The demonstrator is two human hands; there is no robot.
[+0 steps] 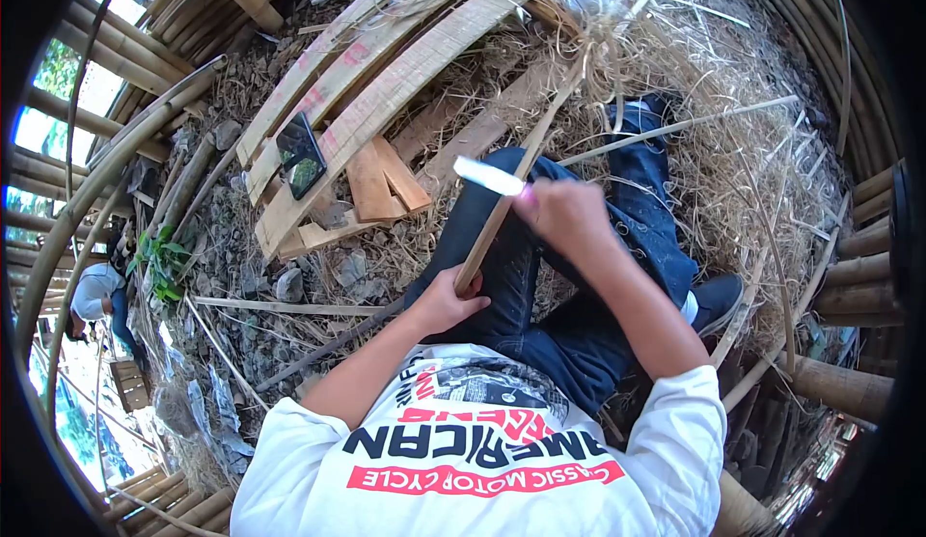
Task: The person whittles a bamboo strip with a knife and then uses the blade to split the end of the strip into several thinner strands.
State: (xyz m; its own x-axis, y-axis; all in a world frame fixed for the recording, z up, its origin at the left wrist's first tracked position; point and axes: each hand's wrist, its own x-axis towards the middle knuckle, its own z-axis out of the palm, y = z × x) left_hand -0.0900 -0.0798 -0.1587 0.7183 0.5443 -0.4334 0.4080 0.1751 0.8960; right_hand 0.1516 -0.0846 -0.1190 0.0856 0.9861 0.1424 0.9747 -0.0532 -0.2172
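Observation:
A long bamboo strip (487, 235) lies slanting across my raised knee, its far end up among the shavings. My left hand (448, 302) is closed around the near end of this strip, close to my lap. In my right hand (569, 214) is a knife (490, 176) with a bright, blurred blade pointing left. The blade crosses over the strip near the knee. Motion slightly smears the right hand, and its fingers are wrapped round the handle.
A dark phone (301, 155) rests on a slatted wooden pallet (386, 74) at upper left. Bamboo shavings (733, 165) cover the ground to the right. Another thin strip (694, 130) extends beyond my legs. Bamboo poles surround the area. A person (95, 291) is at far left.

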